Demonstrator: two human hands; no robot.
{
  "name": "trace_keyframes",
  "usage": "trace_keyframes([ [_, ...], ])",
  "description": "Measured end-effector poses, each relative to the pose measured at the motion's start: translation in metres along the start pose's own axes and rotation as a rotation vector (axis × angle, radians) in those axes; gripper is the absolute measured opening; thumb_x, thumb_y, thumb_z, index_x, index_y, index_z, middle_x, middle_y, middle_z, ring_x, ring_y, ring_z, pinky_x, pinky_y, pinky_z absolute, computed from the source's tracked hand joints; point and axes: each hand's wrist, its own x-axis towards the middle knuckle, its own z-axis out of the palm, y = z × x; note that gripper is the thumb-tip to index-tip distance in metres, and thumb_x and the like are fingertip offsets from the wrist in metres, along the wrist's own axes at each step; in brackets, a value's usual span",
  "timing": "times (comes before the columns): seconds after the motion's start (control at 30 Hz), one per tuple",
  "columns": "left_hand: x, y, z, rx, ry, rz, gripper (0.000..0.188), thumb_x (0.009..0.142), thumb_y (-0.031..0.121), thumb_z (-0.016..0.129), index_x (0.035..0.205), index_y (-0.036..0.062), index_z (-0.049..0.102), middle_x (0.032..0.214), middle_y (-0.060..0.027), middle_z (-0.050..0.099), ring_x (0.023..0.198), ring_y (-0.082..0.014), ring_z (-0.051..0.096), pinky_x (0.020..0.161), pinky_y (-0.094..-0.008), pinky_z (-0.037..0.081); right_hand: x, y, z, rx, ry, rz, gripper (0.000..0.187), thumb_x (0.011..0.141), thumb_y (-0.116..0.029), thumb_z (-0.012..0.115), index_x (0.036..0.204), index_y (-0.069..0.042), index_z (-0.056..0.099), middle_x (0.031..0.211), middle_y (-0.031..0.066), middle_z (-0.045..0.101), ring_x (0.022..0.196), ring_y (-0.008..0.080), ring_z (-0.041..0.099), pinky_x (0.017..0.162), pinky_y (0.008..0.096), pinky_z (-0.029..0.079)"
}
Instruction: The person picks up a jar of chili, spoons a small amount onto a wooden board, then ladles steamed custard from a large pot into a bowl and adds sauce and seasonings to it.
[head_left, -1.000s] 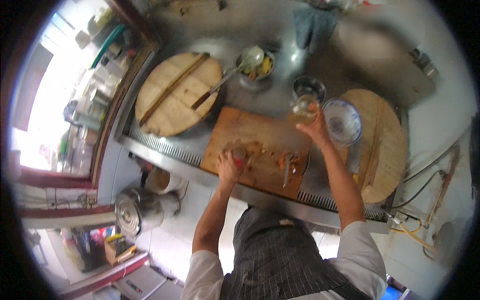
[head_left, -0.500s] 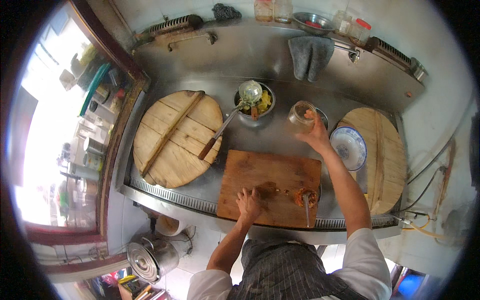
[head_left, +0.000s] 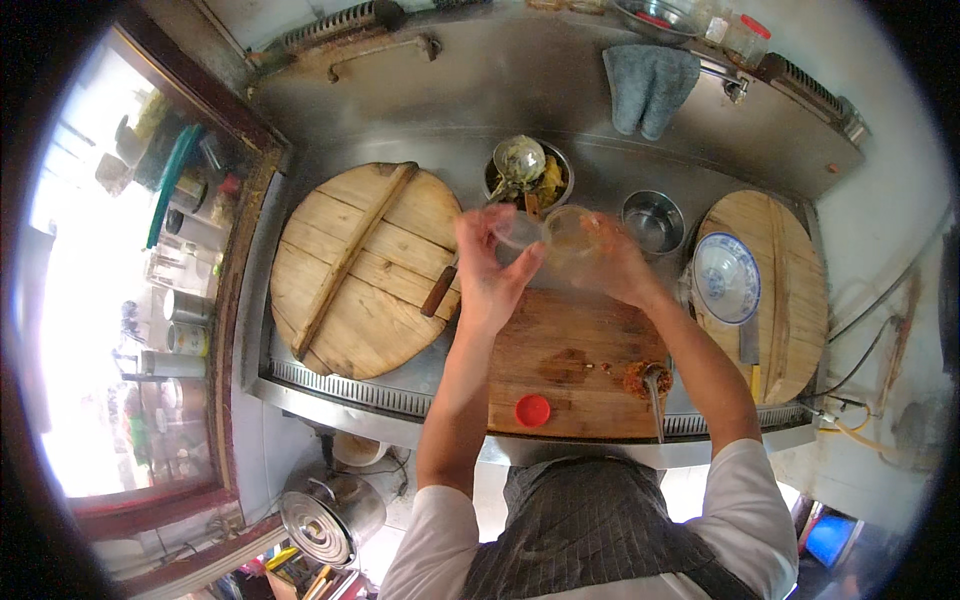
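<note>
Over the far edge of the wooden board point(head_left: 560, 340) both my hands are raised and close together. My left hand point(head_left: 487, 285) holds a clear round piece point(head_left: 521, 230) between thumb and fingers; whether it is a lid or a small cup is too blurred to tell. Beside it, my right hand point(head_left: 622, 268) grips a clear jar point(head_left: 570, 235) by its side, also smeared by motion. A red screw lid point(head_left: 532, 410) lies near the board's front edge. At its right stands a small container of red chili paste point(head_left: 636, 378) with a metal spoon point(head_left: 656, 400) in it.
A ladle point(head_left: 519, 160) rests across a metal bowl of yellow food point(head_left: 553, 182). Round wooden covers lie left point(head_left: 350, 300) and right point(head_left: 780, 340); the right one bears a blue-white bowl point(head_left: 726, 280). Nearby are a knife point(head_left: 749, 345) and a steel bowl point(head_left: 653, 222).
My left hand has risen from the board, uncovering the red lid, and now holds a clear piece. My right hand has brought the jar left, beside it. The view has shifted slightly.
</note>
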Motion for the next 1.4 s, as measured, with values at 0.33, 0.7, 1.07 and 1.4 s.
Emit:
trace_keyframes([
  [0.33,0.018,-0.013,0.011,0.073,-0.289,0.114,0.053,0.079,0.013,0.074,0.122,0.0036,0.045,0.132,-0.0122,0.044,0.111,-0.0207,0.046,0.098,-0.0345,0.035,0.016,-0.015,-0.003,-0.362,0.008,-0.214,0.076,0.059,-0.022,0.08,0.123,-0.004,0.043,0.118,0.0164,0.051,0.113,0.033,0.049,0.097,0.0415,0.04],
  [0.7,0.034,0.025,0.02,0.552,-0.393,0.342,0.03,0.077,0.01,0.072,0.092,0.0008,0.047,0.129,-0.0209,0.049,0.122,-0.0385,0.045,0.098,-0.0412,0.039,0.022,-0.025,-0.005,-0.469,0.025,-0.291,0.076,0.058,-0.021,0.079,0.122,-0.001,0.043,0.118,0.0186,0.05,0.113,0.0369,0.048,0.097,0.0441,0.039],
  [1.07,0.028,0.005,0.021,0.501,-0.4,0.285,0.054,0.068,0.011,0.079,0.116,0.0031,0.055,0.102,-0.0114,0.058,0.098,-0.0298,0.057,0.085,-0.036,0.046,0.012,-0.022,-0.008,-0.454,0.107,-0.327,0.074,0.059,-0.022,0.079,0.121,-0.001,0.046,0.116,0.0204,0.052,0.108,0.0381,0.051,0.093,0.0448,0.042],
  [1.4,0.02,-0.005,0.024,0.614,-0.424,0.409,0.055,0.076,0.021,0.074,0.12,0.0013,0.048,0.124,-0.0189,0.049,0.115,-0.0368,0.048,0.097,-0.0437,0.039,0.004,-0.015,0.004,0.238,0.102,-0.009,0.079,0.062,-0.029,0.081,0.126,-0.004,0.043,0.122,0.0171,0.05,0.114,0.0335,0.049,0.095,0.0407,0.043],
])
